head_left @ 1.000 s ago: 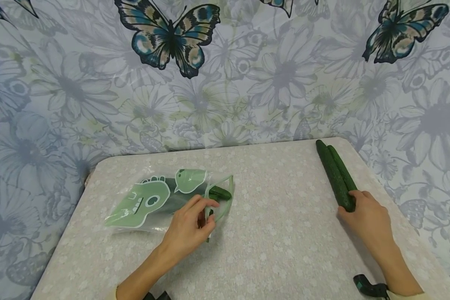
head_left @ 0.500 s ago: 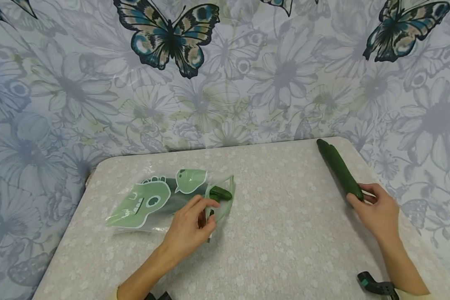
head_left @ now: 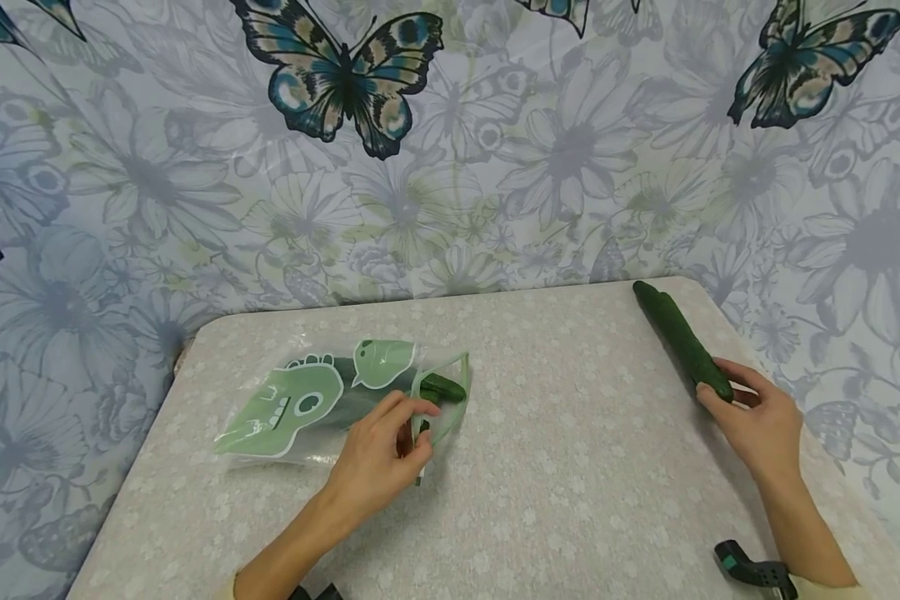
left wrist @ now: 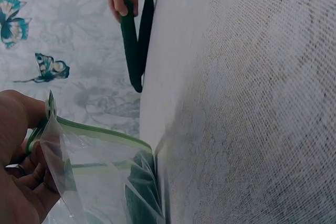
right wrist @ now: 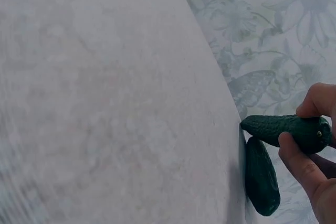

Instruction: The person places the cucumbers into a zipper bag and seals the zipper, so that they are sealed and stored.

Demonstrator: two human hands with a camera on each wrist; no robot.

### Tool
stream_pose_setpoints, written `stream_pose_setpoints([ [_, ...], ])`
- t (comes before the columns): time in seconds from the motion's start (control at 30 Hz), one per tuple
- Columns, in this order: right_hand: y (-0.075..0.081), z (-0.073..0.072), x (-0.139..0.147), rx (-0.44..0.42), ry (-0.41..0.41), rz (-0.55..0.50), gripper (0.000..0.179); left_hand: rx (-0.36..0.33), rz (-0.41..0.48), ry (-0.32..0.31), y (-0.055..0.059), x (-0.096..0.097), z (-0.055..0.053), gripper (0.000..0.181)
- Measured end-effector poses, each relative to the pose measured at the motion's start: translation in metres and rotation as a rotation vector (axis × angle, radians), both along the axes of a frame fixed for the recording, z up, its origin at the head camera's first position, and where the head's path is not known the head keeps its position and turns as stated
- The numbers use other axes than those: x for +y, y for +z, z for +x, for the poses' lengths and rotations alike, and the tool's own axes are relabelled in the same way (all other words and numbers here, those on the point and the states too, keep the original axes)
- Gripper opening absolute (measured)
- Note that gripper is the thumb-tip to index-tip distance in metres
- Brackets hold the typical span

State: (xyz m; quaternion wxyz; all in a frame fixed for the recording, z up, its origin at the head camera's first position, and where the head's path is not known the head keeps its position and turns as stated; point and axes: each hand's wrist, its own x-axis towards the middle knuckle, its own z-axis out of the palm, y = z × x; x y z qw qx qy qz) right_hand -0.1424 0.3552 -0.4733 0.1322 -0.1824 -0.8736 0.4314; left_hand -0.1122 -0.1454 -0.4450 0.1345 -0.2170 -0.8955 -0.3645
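Observation:
At the table's left, a clear zip bag (head_left: 307, 417) printed with a green dinosaur lies on its side, mouth to the right. My left hand (head_left: 378, 450) pinches the green zip edge (left wrist: 105, 132) between thumb and fingers, holding the mouth raised. A cucumber end (head_left: 444, 387) shows in that mouth. Over on the right, my right hand (head_left: 761, 429) grips a long cucumber (head_left: 682, 337) by its near end. That end is lifted, while the far tip points down at the table. Beneath it lies a second cucumber (right wrist: 262, 179), mostly hidden in the head view.
A pale floral cloth covers the table (head_left: 555, 467). Behind it and along the right side hangs a backdrop (head_left: 495, 167) with butterflies and flowers. The two cucumbers are close to the table's right edge.
My right hand has raised the near end of one cucumber and moved slightly right, so that it now overlaps the other. My left hand has stayed at the bag mouth.

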Motion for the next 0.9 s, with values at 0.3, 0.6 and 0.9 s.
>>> stream_pose_setpoints([
  [0.3,0.010,-0.006,0.001,0.163,-0.055,-0.585,0.047,0.013,0.008,-0.002,-0.002,0.000,0.000,0.031],
  [0.6,0.010,-0.007,0.010,0.383,-0.022,-1.108,0.039,0.017,-0.003,0.005,-0.001,0.001,0.000,0.030],
  [0.9,0.009,-0.001,0.008,0.366,0.085,-1.098,0.037,0.021,-0.007,0.007,-0.001,0.002,0.000,0.031],
])
